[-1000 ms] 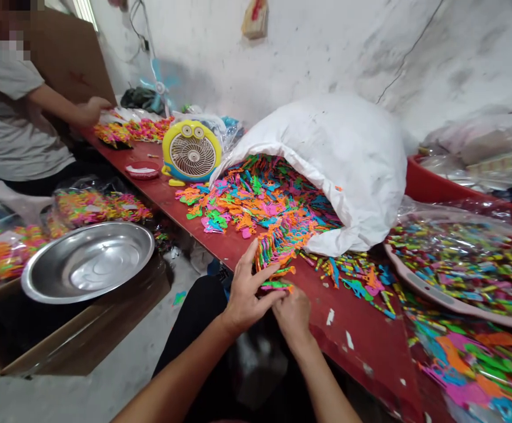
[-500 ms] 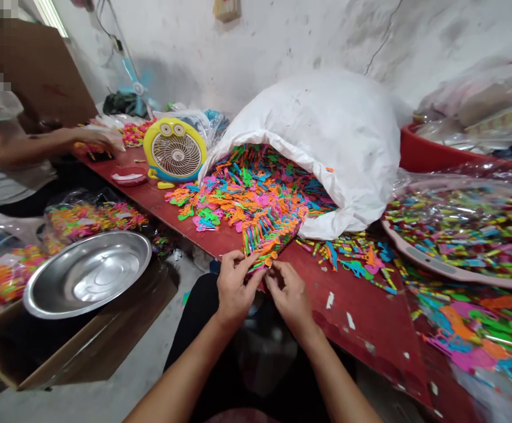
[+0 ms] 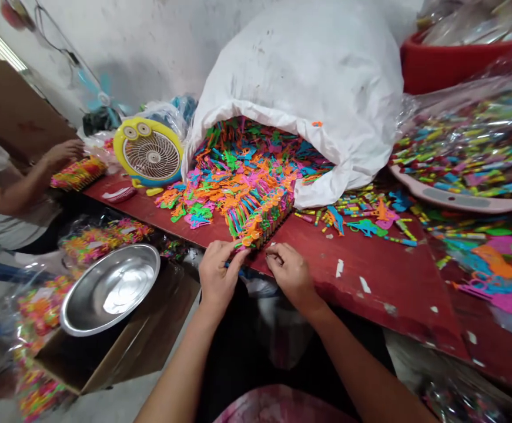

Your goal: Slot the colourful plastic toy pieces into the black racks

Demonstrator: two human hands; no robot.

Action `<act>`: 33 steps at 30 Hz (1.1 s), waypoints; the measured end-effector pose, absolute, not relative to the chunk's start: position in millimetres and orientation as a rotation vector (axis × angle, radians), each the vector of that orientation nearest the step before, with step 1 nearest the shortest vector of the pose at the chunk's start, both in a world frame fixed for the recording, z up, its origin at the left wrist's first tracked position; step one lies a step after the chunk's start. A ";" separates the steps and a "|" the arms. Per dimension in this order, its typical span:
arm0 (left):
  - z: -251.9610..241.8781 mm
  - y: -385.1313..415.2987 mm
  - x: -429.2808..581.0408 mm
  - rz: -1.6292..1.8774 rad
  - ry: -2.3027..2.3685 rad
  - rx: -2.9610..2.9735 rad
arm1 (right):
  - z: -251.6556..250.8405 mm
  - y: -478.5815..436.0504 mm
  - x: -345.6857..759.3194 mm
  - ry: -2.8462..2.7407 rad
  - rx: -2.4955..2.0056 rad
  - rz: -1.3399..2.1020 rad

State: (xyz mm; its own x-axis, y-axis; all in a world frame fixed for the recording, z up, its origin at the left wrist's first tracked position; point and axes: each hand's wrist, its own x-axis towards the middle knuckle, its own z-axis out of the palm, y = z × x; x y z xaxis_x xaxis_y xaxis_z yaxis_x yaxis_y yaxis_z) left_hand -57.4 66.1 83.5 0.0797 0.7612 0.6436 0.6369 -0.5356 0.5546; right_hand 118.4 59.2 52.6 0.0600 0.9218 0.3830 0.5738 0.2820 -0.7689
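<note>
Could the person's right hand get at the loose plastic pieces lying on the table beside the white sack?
Probably yes: the right hand is at the table's front edge, and only red tabletop lies between it and the loose plastic pieces. Nothing seems to stand in the way.

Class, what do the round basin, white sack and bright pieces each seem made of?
The basin looks like polished stainless steel, from its mirror shine. The sack seems woven plastic or heavy cloth, matt and softly creased. The pieces look like moulded plastic, thin and glossy in vivid colours.
</note>
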 end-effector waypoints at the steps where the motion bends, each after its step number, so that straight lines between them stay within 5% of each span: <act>1: 84.1 66.1 -57.3 1.456 1.448 2.230 | 52.0 59.8 118.2 -1.623 -1.403 0.470; 8: 82.7 65.1 -55.4 1.634 1.547 2.053 | 46.8 61.7 119.1 -1.580 -1.375 0.481; 33: 99.9 74.9 -69.3 1.460 1.394 2.441 | 46.8 65.2 109.5 -1.617 -1.505 0.508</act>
